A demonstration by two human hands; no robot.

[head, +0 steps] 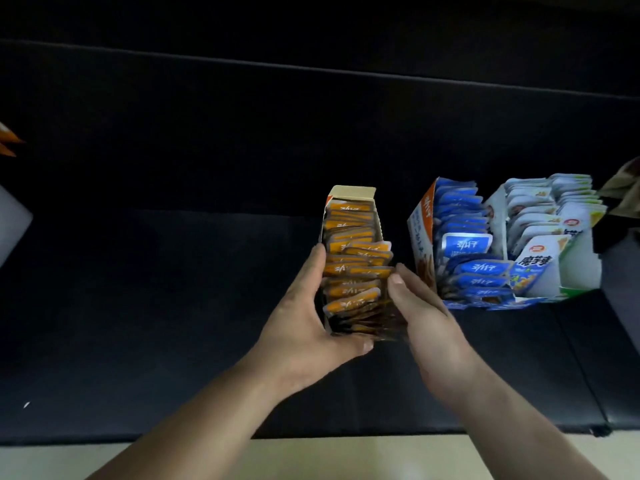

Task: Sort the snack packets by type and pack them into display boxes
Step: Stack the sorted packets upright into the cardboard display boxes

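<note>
A narrow display box (351,194) full of orange snack packets (353,268) stands on the dark surface at the centre. My left hand (304,320) grips its left side and near end, thumb curled under the front. My right hand (426,317) lies flat against the box's right side, fingers straight and touching the packets. To the right stands a box of blue packets (467,251), and beside it a white box of white-and-green packets (543,230).
The boxes sit on a black padded surface (173,271) with a light floor strip along the near edge. An orange object (8,140) and a pale object (14,223) show at the far left edge. Something brownish (623,188) lies at the far right.
</note>
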